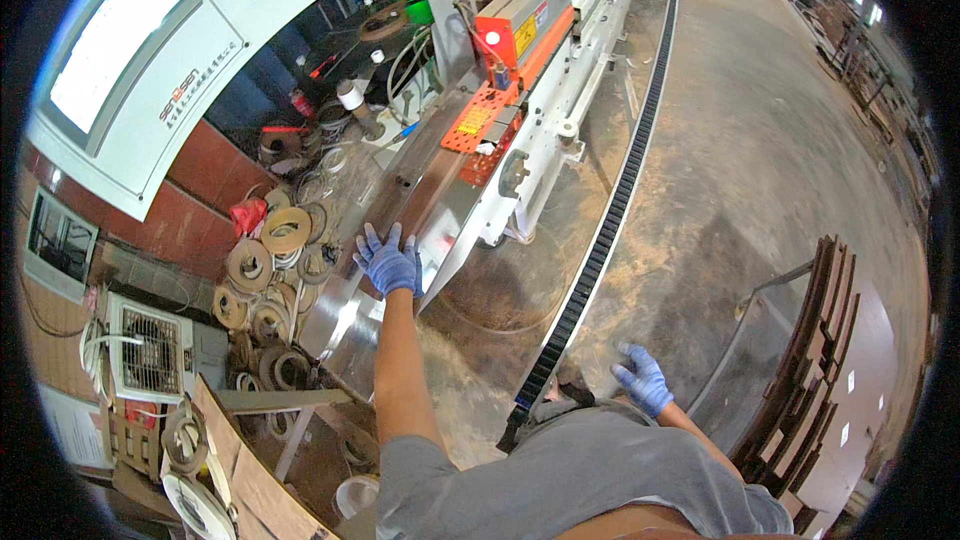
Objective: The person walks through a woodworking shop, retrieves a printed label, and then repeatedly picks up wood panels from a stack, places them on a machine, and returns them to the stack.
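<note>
My left hand (390, 264), in a blue fingertip-less work glove, lies with spread fingers on a narrow brown panel (429, 191) on the metal infeed table (330, 319) of an edge-banding machine. Ahead, the panel's far end runs up to an orange perforated guard (480, 116); whether it passes beneath is unclear. The palm side of this hand is hidden. Down by my right side, my right hand (645, 379) hangs in a matching glove, fingers apart and holding nothing. It is nearest to the near end of a black roller track (577, 300) on the floor.
Rolls of edge-banding tape (285, 231) crowd the left side. A control cabinet (202, 37) with a lit screen stands upper left. Stacked brown panels (806, 360) rise at my right. The machine's white frame (540, 142) extends forward beside the concrete floor (735, 127).
</note>
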`<state>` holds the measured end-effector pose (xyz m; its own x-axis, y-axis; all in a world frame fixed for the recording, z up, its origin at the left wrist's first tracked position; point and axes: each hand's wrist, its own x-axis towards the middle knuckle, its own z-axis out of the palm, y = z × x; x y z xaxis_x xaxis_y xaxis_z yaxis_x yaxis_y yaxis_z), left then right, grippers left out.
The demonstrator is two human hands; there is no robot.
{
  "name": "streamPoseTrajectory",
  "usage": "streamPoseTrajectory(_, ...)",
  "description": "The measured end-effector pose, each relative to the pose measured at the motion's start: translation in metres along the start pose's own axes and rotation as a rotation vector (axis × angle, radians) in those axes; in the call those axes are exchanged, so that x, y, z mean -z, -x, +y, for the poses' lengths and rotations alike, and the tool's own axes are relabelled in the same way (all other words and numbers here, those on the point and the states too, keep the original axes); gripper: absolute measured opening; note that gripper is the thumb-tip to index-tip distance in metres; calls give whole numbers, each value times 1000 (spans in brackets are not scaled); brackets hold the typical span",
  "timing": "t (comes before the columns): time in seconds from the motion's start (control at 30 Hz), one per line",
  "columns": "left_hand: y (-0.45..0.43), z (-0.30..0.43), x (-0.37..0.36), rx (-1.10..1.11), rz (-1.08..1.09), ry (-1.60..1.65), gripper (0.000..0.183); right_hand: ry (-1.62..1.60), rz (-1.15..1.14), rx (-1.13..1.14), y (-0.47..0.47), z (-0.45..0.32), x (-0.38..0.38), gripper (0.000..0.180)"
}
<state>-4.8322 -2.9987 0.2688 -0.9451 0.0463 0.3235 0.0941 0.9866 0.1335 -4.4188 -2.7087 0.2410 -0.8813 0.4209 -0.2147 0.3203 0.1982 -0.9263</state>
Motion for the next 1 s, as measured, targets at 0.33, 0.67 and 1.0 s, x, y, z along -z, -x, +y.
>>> streamPoseTrajectory(0.33, -19, 31, 2, 36, -67, -29, 46, -26, 164, 55, 12, 11, 0, 40)
streamPoseTrajectory(0.67, -95, 57, -81, -341, -355, -646, 45, -63, 324, -77, 53, 12, 2, 46)
streamPoseTrajectory(1.0, -10, 158, -42, -540, 292, 162, 47, 577, 1352, -399, 207, 52, 140, 50)
